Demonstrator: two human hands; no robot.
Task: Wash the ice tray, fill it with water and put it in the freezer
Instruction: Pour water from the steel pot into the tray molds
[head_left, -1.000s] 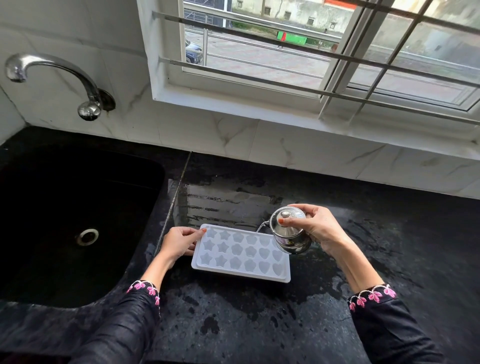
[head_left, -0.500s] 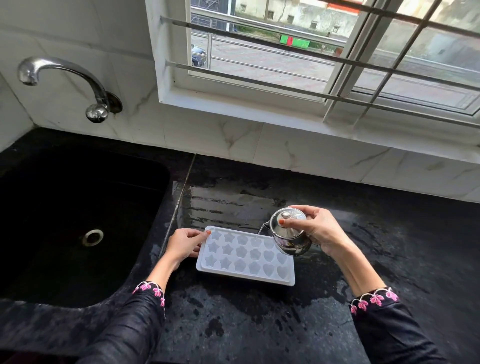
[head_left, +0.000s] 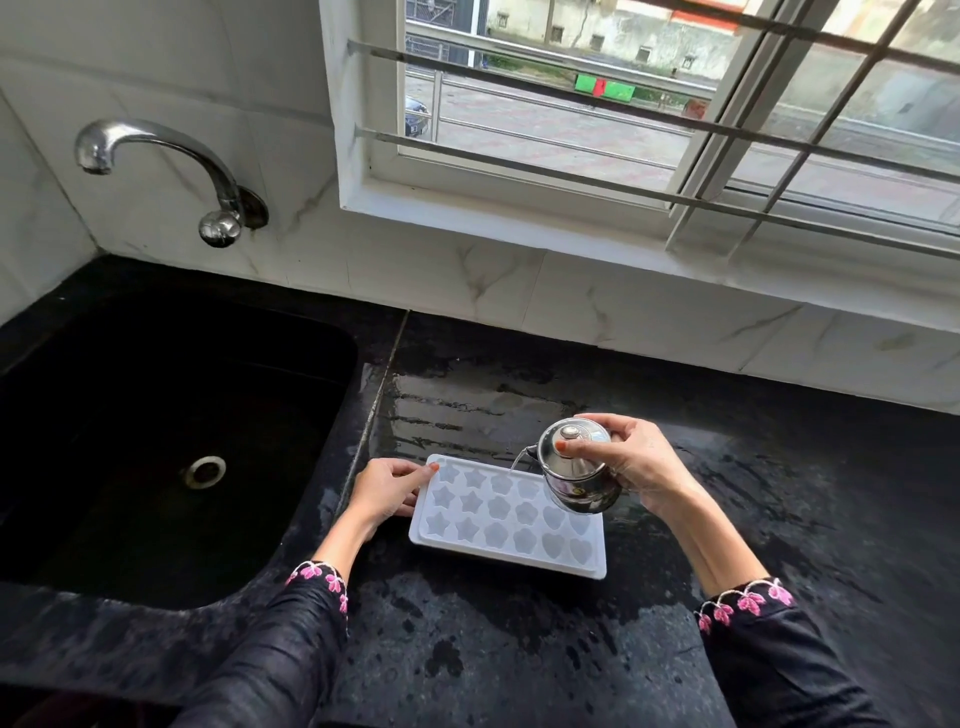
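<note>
1. Since the earlier frames, the view is tilting up a little: the tap and window are sitting lower in frame. The hands and the tray are barely shifting against each other.
2. The ice tray is lying flat on the wet black counter, lower centre, just right of the sink.
3. The left hand is pressing fingertips on the tray's left edge, steadying it, not wrapping around it.
4. The right hand is gripping a small steel kettle, closed over lid and body, spout tipping toward the tray's far row. A thin stream seems to be falling.
5. Judgement: filling step. Best done with a slow pour, moving cell by cell and stopping short of the rims.
6. The tray is white and translucent, with star, flower and heart cells. Fill level: cannot tell.
</note>
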